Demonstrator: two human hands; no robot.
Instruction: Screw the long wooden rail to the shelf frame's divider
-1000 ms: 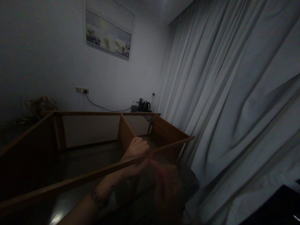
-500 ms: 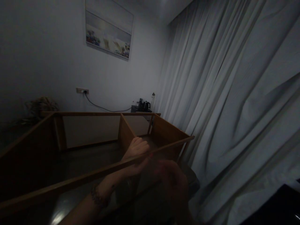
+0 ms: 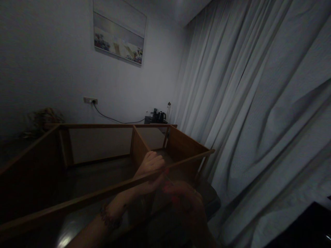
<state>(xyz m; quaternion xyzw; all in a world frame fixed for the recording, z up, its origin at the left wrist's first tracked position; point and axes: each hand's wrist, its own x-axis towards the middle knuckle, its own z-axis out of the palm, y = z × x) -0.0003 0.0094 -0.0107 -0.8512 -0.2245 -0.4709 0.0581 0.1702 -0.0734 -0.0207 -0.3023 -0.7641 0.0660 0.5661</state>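
Note:
In the middle of the head view is a brown wooden frame [image 3: 100,197] with panels, like a shelf unit lying on its back. My left hand [image 3: 152,162] reaches under its near rail, closed around the rail by the upright divider panel [image 3: 141,143], thumb on the near side. Just in front, my right hand [image 3: 187,199] is closed, its fingertips pinching a thin light rod [image 3: 169,179] that points at the rail beside my left thumb. The dim light hides the rod's kind and its far end.
A grey curtain [image 3: 253,120] hangs along the right. Behind the frame, a black kettle [image 3: 161,116] stands on a small dark cabinet, with a cord running to a wall socket [image 3: 90,100]. A dark cushioned seat [image 3: 213,198] shows beyond my right hand.
My right hand has moved slightly left, closer to my left thumb and the rail, and its fingers have turned. My left hand keeps its place on the rail.

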